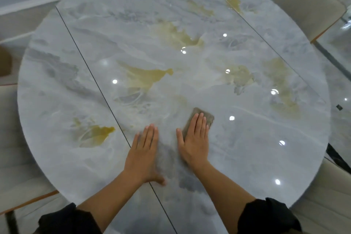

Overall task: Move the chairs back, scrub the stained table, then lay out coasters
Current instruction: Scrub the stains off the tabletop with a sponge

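A round grey marble table (247, 157) fills the head view. Yellow-brown stains mark it: one at the near left (98, 134), one in the middle (144, 78), another farther back (176, 36), more on the right (281, 83). My right hand (194, 138) lies flat, fingers straight, pressing a grey-brown scrub pad (206, 117) onto the tabletop; most of the pad is under my palm. My left hand (143, 152) rests flat on the bare table beside it, fingers together, holding nothing. No coasters are visible.
Beige chairs stand around the table: one at the far right (303, 0), one at the near right (326, 205), one at the left (11, 138). Two thin seams cross the tabletop. A glossy pale floor lies to the right.
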